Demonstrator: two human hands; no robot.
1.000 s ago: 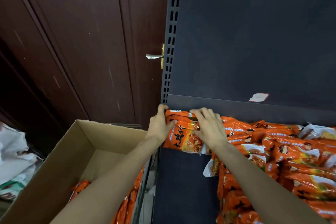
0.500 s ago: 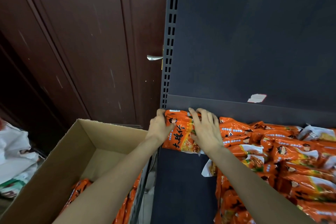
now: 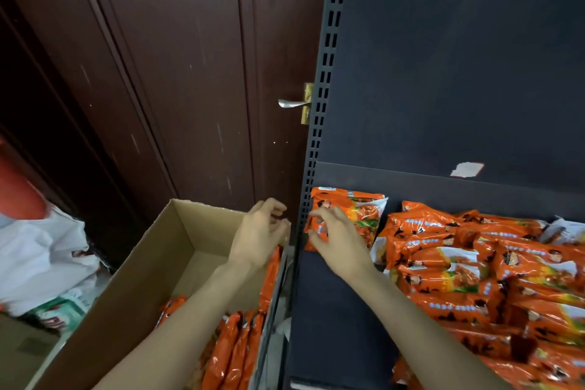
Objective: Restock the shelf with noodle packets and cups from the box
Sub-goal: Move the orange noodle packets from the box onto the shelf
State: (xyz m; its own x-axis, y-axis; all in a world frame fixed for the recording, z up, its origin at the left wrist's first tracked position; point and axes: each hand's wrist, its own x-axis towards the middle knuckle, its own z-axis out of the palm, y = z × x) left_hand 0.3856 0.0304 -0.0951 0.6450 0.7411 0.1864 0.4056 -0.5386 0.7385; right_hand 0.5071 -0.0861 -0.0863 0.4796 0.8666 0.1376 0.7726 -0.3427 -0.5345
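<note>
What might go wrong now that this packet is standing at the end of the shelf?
The upright packet stands alone at the shelf's left end, with a gap between it and the heap of packets; it may tip over once the right hand leaves it. The heap looks loosely piled near the front, so packets might slide off. The left hand is empty over the box.

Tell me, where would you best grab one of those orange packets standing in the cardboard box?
By its top edge, coming straight down from above. The packets stand on edge, packed side by side against the right wall of the box, so only their thin upper edges are exposed. Pinching one edge between thumb and fingers and lifting up would probably work; the left hand is already nearby.
</note>
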